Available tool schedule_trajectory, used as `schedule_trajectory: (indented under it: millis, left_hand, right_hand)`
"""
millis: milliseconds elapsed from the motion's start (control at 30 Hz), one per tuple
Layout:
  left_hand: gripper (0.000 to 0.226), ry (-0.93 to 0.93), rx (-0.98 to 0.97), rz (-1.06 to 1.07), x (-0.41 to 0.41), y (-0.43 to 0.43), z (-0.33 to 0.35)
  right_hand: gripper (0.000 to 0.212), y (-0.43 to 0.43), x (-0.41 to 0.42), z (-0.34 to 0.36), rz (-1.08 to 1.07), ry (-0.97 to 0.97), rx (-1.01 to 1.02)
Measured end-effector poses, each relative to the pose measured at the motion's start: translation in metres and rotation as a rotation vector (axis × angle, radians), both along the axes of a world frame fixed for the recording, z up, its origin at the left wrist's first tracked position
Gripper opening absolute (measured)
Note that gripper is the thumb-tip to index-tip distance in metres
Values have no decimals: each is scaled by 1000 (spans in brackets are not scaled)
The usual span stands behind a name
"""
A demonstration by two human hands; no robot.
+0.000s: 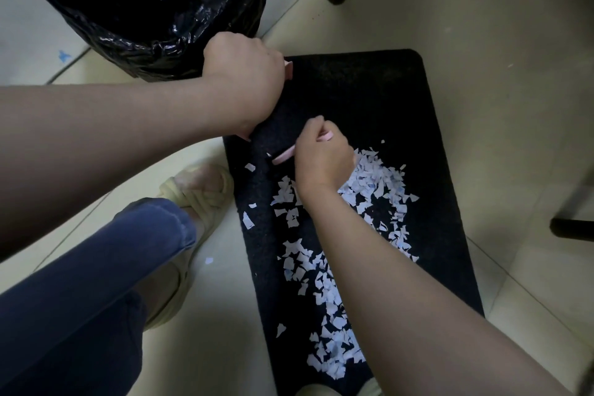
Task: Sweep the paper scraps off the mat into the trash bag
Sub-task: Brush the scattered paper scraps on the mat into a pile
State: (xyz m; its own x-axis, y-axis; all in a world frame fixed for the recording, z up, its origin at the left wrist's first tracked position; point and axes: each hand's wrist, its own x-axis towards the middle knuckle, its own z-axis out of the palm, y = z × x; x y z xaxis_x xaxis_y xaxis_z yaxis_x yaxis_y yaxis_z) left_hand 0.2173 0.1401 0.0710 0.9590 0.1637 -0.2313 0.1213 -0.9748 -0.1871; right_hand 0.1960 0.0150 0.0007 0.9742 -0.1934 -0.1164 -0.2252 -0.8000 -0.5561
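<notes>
Covering the mat (369, 100) along its long axis, the paper scraps (376, 183) lie from 3 to 6 o'clock of the right hand (321, 164), which grips a pink tool (283, 156); the trash bag (128, 48) stands at 11 o'clock. The left hand (244, 80), nearer the bag, clasps a mostly hidden pink item (289, 69). No legible writing shows.

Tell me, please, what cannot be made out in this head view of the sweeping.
1. Head view: the pink tool in the right hand shows only two ends; the fingers hide the rest.
2. Head view: the pink thing under the left hand shows only slivers.
3. The trash bag is cut off by the top edge, its inside too dark.
4. The right forearm covers part of the paper scraps on the mat.
</notes>
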Motion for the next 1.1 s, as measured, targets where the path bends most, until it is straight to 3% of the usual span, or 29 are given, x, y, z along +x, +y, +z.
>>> schedule_trajectory:
  millis: [100,200,300,400,500,600,700,800,900,967,1100]
  left_hand:
    - [20,18,-5,1,1,-1,1]
    - [17,2,-13,-4,-2,-3,0]
    - [16,-1,-25,-17,-4,-2,1]
    - [17,-29,-54,-35,-3,0,-1]
    - [23,-82,-71,-51,-1,-3,-5]
    - [29,-81,-48,-69,1,-8,-6]
    - [32,-51,-70,-76,3,-10,-7]
    - [26,-23,-66,-76,3,-6,-7]
    - [14,-36,-61,-41,5,-5,-6]
    - [21,-65,-54,-37,6,-7,-5]
    - [23,-56,-37,-33,4,-9,-1]
  right_hand:
    - [44,2,4,4,-28,-72,147]
    - [43,9,4,-1,74,44,238]
    - [42,1,-5,-5,143,87,44]
    - [43,-14,-12,0,71,-80,-129]
    - [46,-12,-12,3,116,-104,112]
    - [52,1,-16,0,155,38,263]
    - [48,1,-22,-4,193,117,133]
    - [45,-10,-20,0,28,0,-45]
    - [46,-8,-9,2,-24,-23,147]
    - [48,-3,-2,-1,55,21,224]
    - [47,-3,-1,-1,125,138,96]
